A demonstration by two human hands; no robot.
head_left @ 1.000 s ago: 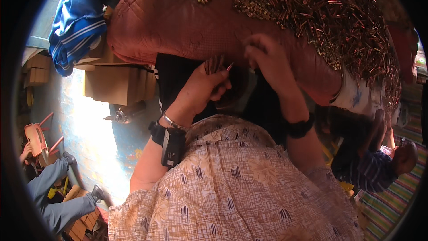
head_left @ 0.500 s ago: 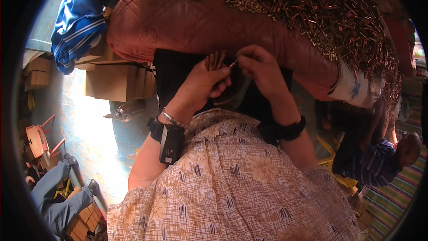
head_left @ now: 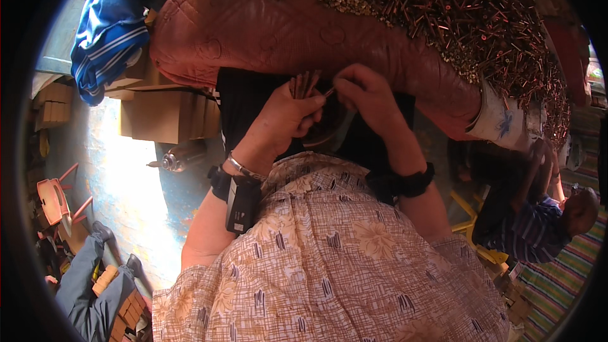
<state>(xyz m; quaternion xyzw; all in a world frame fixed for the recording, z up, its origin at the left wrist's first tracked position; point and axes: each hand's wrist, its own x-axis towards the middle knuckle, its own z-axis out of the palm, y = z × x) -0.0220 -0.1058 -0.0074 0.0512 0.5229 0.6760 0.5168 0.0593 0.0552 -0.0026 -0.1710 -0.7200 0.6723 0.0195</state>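
Above my lap, my left hand (head_left: 278,117) is closed around a small bunch of thin copper-coloured tubes (head_left: 301,85), whose ends stick up past the fingers. One slim tube (head_left: 329,92) points out of the bunch toward my right hand (head_left: 370,95). The right thumb and fingers are pinched at that tube's far end; whether they hold a tiny separate piece is too small to see. Both hands are just in front of a red padded surface (head_left: 266,41). Below them, between my dark-clothed legs, a dark rounded container (head_left: 328,128) is partly hidden.
A large heap of copper-coloured tubes (head_left: 468,19) covers the surface's far right, edged by small brass-coloured pieces (head_left: 348,3). Cardboard boxes (head_left: 155,116) and a metal bottle-like object (head_left: 180,157) are at left. A person (head_left: 538,221) sits at right; another's legs (head_left: 95,278) show lower left.
My left fingers have shifted slightly around the bunch, and my right hand has curled in a little at the tube's end. At lower left, the other person's legs have moved, with an orange-tan block between them.
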